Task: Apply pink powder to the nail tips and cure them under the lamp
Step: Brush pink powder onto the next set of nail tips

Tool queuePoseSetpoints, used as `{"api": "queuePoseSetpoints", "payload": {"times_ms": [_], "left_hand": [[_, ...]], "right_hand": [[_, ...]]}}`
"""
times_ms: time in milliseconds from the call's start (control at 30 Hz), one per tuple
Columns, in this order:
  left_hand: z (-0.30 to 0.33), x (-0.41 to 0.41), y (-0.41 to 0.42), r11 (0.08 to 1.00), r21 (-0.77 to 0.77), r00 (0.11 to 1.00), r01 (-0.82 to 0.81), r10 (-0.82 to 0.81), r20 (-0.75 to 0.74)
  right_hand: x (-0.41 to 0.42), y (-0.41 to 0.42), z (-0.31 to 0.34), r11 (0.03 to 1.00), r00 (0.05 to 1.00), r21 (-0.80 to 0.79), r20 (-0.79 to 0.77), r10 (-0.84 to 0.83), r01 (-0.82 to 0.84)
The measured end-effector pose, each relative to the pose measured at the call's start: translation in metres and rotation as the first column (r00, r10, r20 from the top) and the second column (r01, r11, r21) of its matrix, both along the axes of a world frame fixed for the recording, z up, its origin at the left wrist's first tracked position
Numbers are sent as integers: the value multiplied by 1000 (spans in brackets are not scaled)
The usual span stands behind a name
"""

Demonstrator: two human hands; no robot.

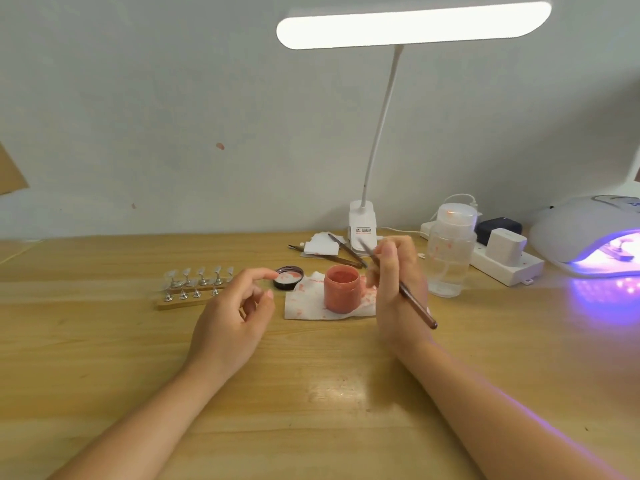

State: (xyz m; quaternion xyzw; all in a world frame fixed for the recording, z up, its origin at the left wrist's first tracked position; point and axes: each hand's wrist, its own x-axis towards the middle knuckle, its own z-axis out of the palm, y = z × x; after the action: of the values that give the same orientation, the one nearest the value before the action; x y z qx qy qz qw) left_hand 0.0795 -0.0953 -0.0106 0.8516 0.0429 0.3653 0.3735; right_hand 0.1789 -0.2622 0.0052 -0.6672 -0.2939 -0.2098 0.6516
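Observation:
An open jar of pink powder (341,288) stands on a stained white tissue (304,306) mid-table, its dark lid (288,277) lying to the left. A wooden strip (180,301) at the left carries several clear nail tips (201,274) on metal stands. My right hand (398,285) grips a brown brush (412,299) just right of the jar, bristle end pointing up and away. My left hand (235,313) hovers between the strip and the jar, fingers loosely curled, holding nothing. The white curing lamp (585,233) glows violet at the far right, with something inside its opening.
A clip-on desk lamp (362,226) shines from the back. A clear pump bottle (450,251) stands right of my right hand, a white power strip (505,261) with plugs behind it. Tools and white pads (322,249) lie near the lamp clip.

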Motion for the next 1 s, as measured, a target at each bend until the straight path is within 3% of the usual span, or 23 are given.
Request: {"api": "queuePoseSetpoints", "payload": {"times_ms": [100, 167, 267, 333, 400, 467, 533, 633, 700, 833, 1000], "left_hand": [[1, -1, 2, 1000, 0, 999, -15, 15, 30], [7, -1, 7, 998, -35, 996, -53, 56, 76], [18, -3, 28, 971, -76, 961, -227, 236, 145], [21, -8, 48, 887, -32, 886, -460, 461, 55], [20, -15, 65, 794, 33, 768, -607, 597, -233], [16, -21, 72, 777, 57, 662, -627, 570, -486], [12, -22, 76, 804, 38, 657, -594, 511, -555], [10, -18, 80, 816, 90, 679, -571, 531, -506], [9, -18, 81, 822, 38, 722, -568, 520, -457], [14, -27, 88, 888, -198, 849, -415, 300, -434], [28, -40, 102, 945, -211, 880, -250, 131, -456]], "right_hand": [[-7, 2, -7, 984, 992, -151, 69, 105, -94], [-9, 3, -8, 969, 988, -238, 119, 101, -70], [-10, 5, -11, 963, 982, -268, 179, 54, -4], [-11, 6, -11, 965, 984, -262, 171, 45, 1], [-13, 6, -9, 962, 985, -273, 157, 69, -24], [-14, 7, -8, 958, 985, -285, 149, 84, -39], [-13, 7, -9, 955, 984, -295, 157, 84, -35], [-12, 6, -11, 950, 984, -311, 155, 90, -38], [-11, 5, -10, 946, 982, -319, 156, 102, -47], [-11, 3, -10, 954, 978, -299, 187, 97, -37], [-11, 1, -7, 973, 991, -229, 113, 67, -40]]}}
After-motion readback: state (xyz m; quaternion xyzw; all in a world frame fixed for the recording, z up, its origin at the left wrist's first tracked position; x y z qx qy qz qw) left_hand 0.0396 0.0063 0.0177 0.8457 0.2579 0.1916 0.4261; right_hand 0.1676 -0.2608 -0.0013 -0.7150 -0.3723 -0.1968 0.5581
